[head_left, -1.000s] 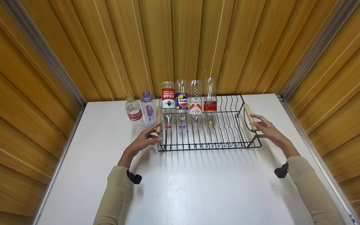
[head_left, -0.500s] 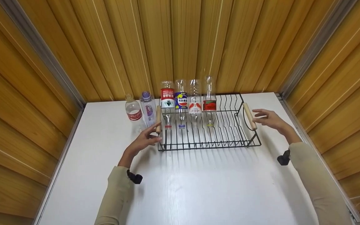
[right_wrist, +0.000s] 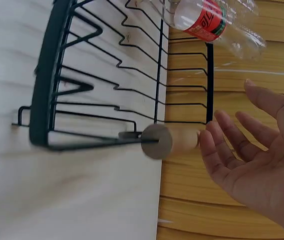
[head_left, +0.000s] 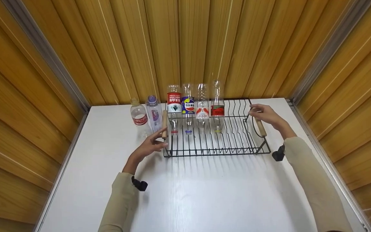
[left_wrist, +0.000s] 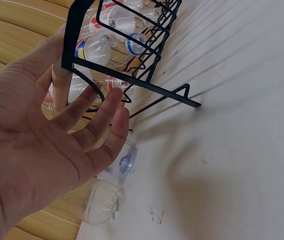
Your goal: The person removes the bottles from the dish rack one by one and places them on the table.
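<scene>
A black wire dish rack with wooden handles stands at the back of the table. Several clear plastic bottles lean upside down in its left half: one with a red and white label, one with a blue label, one with a white label, one with a red label. My left hand touches the left handle, its fingers loosely extended in the left wrist view. My right hand hovers by the far end of the right handle, fingers relaxed and slightly bent, holding nothing.
Left of the rack, a cola bottle and a purple-tinted bottle stand upright on the white table. Wood-patterned panels rise behind and on both sides.
My right hand has come off the right handle, drawn slightly outward, then moved forward and left toward its far end. My left hand stays at the left handle. The bottles have not moved.
</scene>
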`<action>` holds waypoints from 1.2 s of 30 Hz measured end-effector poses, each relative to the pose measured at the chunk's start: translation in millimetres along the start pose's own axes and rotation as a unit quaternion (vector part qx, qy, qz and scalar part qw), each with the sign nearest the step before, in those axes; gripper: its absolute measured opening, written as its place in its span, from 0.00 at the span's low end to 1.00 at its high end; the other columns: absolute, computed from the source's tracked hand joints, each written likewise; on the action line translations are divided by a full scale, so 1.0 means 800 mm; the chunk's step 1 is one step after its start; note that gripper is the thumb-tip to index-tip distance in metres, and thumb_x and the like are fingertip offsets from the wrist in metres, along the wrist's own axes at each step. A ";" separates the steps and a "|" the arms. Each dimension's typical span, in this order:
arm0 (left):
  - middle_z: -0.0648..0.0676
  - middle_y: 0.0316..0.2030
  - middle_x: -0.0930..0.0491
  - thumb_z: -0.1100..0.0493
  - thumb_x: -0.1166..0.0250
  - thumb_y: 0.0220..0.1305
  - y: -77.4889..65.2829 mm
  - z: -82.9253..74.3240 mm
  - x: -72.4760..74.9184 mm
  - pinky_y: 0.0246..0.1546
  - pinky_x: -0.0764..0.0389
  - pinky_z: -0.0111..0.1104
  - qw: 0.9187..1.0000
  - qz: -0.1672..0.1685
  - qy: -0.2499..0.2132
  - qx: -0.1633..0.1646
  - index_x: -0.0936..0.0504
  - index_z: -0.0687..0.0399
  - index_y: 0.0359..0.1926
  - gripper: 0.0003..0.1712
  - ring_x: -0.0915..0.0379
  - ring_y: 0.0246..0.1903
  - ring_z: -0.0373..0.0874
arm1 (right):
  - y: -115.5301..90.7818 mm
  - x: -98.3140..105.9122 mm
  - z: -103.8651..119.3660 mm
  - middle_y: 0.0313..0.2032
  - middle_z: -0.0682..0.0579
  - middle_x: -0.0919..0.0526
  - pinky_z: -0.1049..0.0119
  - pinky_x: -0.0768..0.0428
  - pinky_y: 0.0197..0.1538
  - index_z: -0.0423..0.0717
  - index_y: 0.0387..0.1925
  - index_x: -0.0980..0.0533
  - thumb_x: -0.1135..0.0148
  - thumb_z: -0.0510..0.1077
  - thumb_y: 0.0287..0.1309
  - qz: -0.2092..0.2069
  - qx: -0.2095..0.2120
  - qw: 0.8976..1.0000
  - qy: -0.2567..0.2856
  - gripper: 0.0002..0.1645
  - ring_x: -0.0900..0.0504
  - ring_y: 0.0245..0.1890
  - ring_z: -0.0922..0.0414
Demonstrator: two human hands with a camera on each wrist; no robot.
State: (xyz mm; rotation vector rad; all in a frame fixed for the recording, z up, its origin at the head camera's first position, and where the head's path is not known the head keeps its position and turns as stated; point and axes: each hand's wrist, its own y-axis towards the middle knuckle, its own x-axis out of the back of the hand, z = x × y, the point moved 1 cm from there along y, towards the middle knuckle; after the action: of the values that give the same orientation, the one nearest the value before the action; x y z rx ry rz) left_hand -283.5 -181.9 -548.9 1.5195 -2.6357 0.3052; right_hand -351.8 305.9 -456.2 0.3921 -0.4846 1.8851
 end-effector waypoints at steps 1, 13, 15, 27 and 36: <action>0.68 0.69 0.47 0.61 0.38 0.64 0.000 0.000 0.000 0.56 0.33 0.62 1.000 -0.002 -0.003 0.000 0.52 0.48 0.74 0.44 0.31 0.56 0.57 | 0.007 -0.004 0.000 0.59 0.26 0.34 0.50 0.24 0.54 0.28 0.67 0.43 0.48 0.39 0.67 0.000 0.001 1.000 0.005 0.32 0.28 0.52 0.46; 0.69 0.68 0.45 0.60 0.36 0.62 0.004 0.004 -0.002 0.53 0.26 0.55 1.000 -0.001 -0.008 -0.013 0.52 0.50 0.74 0.45 0.28 0.54 0.55 | 0.069 -0.044 -0.013 0.53 0.36 0.27 0.53 0.20 0.52 0.35 0.66 0.39 0.45 0.44 0.66 0.039 0.031 0.998 0.025 0.31 0.24 0.52 0.46; 0.69 0.68 0.45 0.60 0.36 0.63 0.004 0.004 -0.002 0.50 0.23 0.50 1.000 -0.004 -0.007 -0.018 0.52 0.51 0.74 0.45 0.28 0.54 0.55 | 0.074 -0.049 -0.012 0.53 0.37 0.27 0.48 0.23 0.55 0.33 0.66 0.41 0.46 0.42 0.66 0.049 0.033 0.998 0.038 0.32 0.24 0.52 0.46; 0.67 0.68 0.44 0.59 0.36 0.63 0.000 0.003 0.001 0.47 0.21 0.44 1.000 -0.010 -0.008 -0.013 0.51 0.51 0.74 0.45 0.28 0.53 0.52 | 0.105 -0.088 0.003 0.64 0.27 0.43 0.40 0.37 0.64 0.34 0.72 0.56 0.38 0.43 0.60 0.050 -0.060 0.995 0.057 0.49 0.38 0.64 0.32; 0.68 0.68 0.45 0.61 0.38 0.64 0.004 0.008 0.001 0.53 0.26 0.56 1.000 -0.005 -0.009 -0.010 0.51 0.49 0.74 0.43 0.29 0.54 0.54 | 0.110 -0.106 0.008 0.64 0.26 0.43 0.39 0.38 0.65 0.36 0.72 0.62 0.37 0.39 0.58 0.066 -0.088 0.992 0.069 0.54 0.40 0.63 0.30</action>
State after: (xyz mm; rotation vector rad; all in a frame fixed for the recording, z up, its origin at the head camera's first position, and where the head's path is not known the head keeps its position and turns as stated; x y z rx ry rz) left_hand -286.2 -182.3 -555.0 1.5359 -2.6361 0.2652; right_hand -404.5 206.5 -505.1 0.1141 -0.5904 1.9636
